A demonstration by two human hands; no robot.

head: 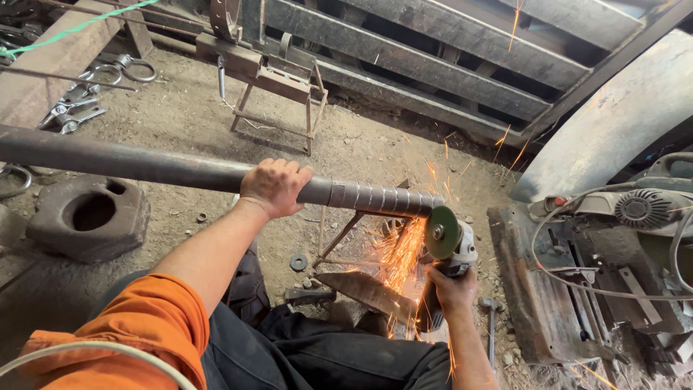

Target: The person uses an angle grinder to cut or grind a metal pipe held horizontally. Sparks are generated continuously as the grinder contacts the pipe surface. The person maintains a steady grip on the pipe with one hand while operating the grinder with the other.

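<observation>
A long dark steel pipe (144, 165) runs from the left edge to the middle, its right end resting on a small metal stand (339, 238). My left hand (274, 186) grips the pipe from above, near a ringed section. My right hand (451, 289) holds an angle grinder (451, 242) whose green disc (442, 232) meets the pipe's right end. Orange sparks (404, 253) spray down and outward from the contact point.
A heavy metal block with a hole (90, 215) lies on the dirt at left. Another metal stand (278, 87) and loose tools (79, 101) sit farther back. A power tool with cables (635, 209) rests on rusty metal at right, with a hammer (491, 318) on the ground.
</observation>
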